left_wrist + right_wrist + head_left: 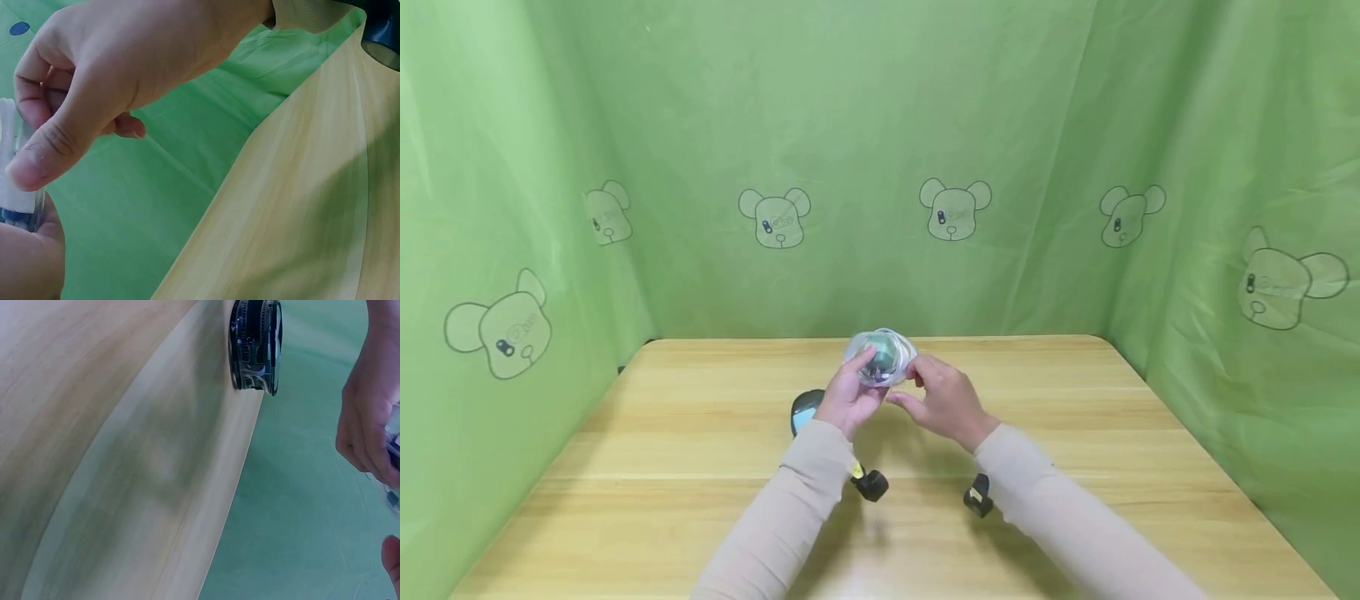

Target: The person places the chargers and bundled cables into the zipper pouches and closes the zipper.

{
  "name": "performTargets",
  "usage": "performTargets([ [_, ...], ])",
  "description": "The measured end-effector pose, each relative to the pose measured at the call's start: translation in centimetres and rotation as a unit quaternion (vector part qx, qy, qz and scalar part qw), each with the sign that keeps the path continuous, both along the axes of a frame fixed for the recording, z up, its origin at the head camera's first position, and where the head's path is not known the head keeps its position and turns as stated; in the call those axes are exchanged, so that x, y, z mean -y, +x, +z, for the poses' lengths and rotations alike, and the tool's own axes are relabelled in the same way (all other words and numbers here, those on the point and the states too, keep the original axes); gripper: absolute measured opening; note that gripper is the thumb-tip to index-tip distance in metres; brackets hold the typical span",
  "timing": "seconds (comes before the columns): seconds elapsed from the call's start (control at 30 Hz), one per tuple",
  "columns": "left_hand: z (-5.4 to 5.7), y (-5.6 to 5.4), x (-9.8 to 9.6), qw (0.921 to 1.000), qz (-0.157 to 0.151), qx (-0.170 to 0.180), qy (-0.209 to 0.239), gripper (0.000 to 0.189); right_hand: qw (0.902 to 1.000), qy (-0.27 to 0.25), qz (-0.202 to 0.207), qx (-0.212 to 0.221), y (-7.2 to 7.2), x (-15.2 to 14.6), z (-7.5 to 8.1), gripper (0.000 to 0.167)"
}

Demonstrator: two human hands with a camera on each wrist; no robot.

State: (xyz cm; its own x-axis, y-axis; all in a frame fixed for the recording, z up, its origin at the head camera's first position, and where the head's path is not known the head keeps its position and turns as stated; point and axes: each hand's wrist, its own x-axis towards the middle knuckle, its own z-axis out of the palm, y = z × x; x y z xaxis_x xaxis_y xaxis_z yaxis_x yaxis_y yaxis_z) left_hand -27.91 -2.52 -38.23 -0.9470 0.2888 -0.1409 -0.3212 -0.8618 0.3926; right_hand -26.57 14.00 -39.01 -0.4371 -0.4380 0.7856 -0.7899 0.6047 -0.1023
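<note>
In the head view my left hand (852,398) grips a clear, rounded object (880,357) with a green face. Its thumb lies over the front and its fingers pass beneath. White looped strands (906,354) run along the object's right side. The curled fingers of my right hand (947,398) hold the strands at that side, its thumb standing apart below. In the left wrist view the white strands (7,150) and a dark blue part (16,216) show by the right thumb (37,159). The object is mostly cut off at the right wrist view's edge (394,447).
A black, rounded item with a light blue face (806,410) stands on the wooden table (700,450), left of my left wrist. Black wrist cameras (872,485) hang under both forearms. Green curtains (865,100) with bear-head drawings surround the table's back and sides.
</note>
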Motion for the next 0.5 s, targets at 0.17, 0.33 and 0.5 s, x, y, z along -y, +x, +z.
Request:
performTargets([
  [0.17, -0.17, -0.13, -0.02, 0.9999, -0.004, -0.010, 0.011, 0.054, 0.9996, 0.013, -0.026, -0.003, 0.05, 0.16, 0.22, 0.045],
  [0.33, -0.31, -0.20, 0.09, 0.9997, -0.010, -0.018, 0.013, 0.057, 0.9991, 0.016, -0.035, -0.018, 0.01, 0.32, 0.29, 0.037],
  [0.5, -0.29, -0.10, 0.21, 0.9997, -0.008, -0.010, 0.022, 0.057, 0.9992, 0.008, -0.017, -0.037, -0.10, 0.46, -0.09, 0.032],
])
